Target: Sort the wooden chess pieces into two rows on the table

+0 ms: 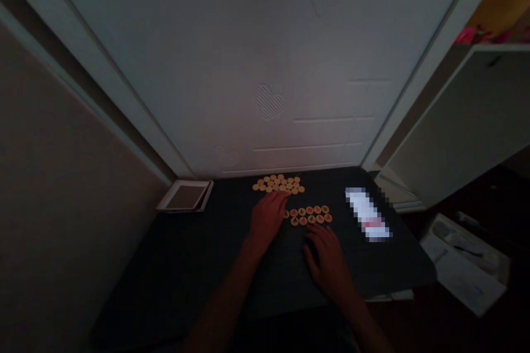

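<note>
As seen from the head view, the left hand reaches over the dark table, between plain-faced round pieces and marked round pieces. The plain ones lie in a loose, close-packed group on the far side, just beyond that hand. The marked ones, with red or dark figures, sit nearer and to the right in 2 rows: 6 show in the far row, its leftmost partly covered by the left hand, and 5 in the near row. Left-hand fingers are bent and close together; whether they pinch a piece, I cannot tell. The right hand is at the near row, fingers slightly curved, thumb well apart from them. Far left lies a shallow box; at right, a pixelated white item.
</note>
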`<state>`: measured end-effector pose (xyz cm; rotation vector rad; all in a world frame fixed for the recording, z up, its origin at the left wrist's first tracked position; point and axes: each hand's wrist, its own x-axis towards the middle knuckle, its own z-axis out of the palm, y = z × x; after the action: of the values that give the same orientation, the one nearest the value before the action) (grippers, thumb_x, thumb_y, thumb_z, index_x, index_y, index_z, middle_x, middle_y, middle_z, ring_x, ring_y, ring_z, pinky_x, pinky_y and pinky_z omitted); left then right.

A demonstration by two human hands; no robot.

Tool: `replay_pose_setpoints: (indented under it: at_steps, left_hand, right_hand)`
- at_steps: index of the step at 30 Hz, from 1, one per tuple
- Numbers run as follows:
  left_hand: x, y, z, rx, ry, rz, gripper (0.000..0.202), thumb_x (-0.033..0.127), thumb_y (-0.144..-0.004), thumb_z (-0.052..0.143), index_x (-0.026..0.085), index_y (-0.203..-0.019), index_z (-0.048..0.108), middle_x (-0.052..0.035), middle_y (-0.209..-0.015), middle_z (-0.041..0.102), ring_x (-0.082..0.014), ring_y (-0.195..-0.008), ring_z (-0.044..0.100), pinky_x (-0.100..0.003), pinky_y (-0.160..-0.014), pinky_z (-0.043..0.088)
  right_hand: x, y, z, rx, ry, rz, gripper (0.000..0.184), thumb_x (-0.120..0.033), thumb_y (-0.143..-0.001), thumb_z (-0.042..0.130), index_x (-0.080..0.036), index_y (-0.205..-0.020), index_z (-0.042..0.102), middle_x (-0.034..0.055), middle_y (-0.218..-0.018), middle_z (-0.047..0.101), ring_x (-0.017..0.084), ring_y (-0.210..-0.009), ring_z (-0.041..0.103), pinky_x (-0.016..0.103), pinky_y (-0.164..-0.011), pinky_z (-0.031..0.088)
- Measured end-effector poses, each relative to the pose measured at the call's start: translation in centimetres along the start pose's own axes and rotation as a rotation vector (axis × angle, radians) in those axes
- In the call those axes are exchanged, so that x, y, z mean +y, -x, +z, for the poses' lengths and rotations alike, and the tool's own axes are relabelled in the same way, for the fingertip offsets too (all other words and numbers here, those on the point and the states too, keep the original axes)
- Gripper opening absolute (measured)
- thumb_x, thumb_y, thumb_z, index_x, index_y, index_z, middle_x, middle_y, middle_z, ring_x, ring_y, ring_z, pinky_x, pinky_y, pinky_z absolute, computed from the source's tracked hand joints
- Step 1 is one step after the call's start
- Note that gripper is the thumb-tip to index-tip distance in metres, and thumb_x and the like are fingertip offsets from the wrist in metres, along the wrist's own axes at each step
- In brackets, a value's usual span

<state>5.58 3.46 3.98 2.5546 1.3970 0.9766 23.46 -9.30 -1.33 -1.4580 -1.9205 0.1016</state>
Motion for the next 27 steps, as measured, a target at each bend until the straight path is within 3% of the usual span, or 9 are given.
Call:
replay_pose_setpoints:
  at_steps: [5,9,13,21,25,27]
  left_hand:
    - [0.1,-4.6,1.8,-0.128,-0.07,0.092,0.024,0.017,-0.098,0.052,0.022,-0.113,0.069,-0.0067,-0.118,0.072,-0.0236,-0.112,0.062,-0.041,-0.103,0.046]
    - [0.5,-6.5,3.9,-0.196,-0.089,0.123,0.019,0.018,-0.095,0.057,0.022,-0.104,0.074,-0.0072,-0.107,0.076,-0.0264,-0.105,0.063,-0.041,-0.094,0.047]
    - [0.5,-6.8,5.3,-0.237,-0.111,0.136,0.02,0.016,-0.095,0.056,0.022,-0.099,0.076,-0.0092,-0.1,0.077,-0.0286,-0.104,0.062,-0.043,-0.091,0.045]
    - [1.3,-6.7,7.0,-0.306,-0.078,0.216,0.021,0.017,-0.094,0.059,0.026,-0.105,0.075,-0.0045,-0.11,0.077,-0.0247,-0.109,0.063,-0.038,-0.093,0.045]
    - [0.8,-7.3,6.8,-0.29,-0.074,0.189,0.026,0.016,-0.098,0.053,0.022,-0.115,0.072,-0.0072,-0.118,0.074,-0.0231,-0.109,0.064,-0.037,-0.094,0.046]
    - [0.4,-7.5,6.3,-0.288,-0.087,0.17,0.023,0.018,-0.097,0.054,0.021,-0.111,0.073,-0.009,-0.114,0.075,-0.0241,-0.107,0.065,-0.038,-0.093,0.046]
  right_hand:
    - [0.5,0.2,0.2,0.094,-0.072,0.131,0.02,-0.026,-0.098,0.049,-0.023,-0.111,0.064,0.0111,-0.109,0.069,0.028,-0.107,0.063,0.049,-0.095,0.051]
    - [0.6,0.2,-0.2,0.147,-0.116,0.213,0.017,-0.028,-0.098,0.05,-0.024,-0.105,0.065,0.0094,-0.099,0.069,0.027,-0.097,0.064,0.044,-0.087,0.053]
    - [0.7,0.1,-0.5,0.195,-0.163,0.278,0.018,-0.03,-0.098,0.05,-0.024,-0.103,0.066,0.0085,-0.096,0.069,0.026,-0.093,0.064,0.041,-0.083,0.054]
    - [0.7,0.0,-0.9,0.221,-0.241,0.347,0.018,-0.033,-0.099,0.051,-0.023,-0.1,0.066,0.0078,-0.096,0.07,0.025,-0.091,0.065,0.039,-0.082,0.053]
    - [0.8,0.0,-1.0,0.225,-0.252,0.369,0.019,-0.034,-0.099,0.051,-0.023,-0.1,0.066,0.0077,-0.095,0.07,0.025,-0.091,0.065,0.039,-0.083,0.053]
    - [0.9,0.1,-0.9,0.227,-0.26,0.368,0.019,-0.035,-0.099,0.051,-0.024,-0.1,0.066,0.0078,-0.095,0.07,0.025,-0.091,0.065,0.039,-0.084,0.053]
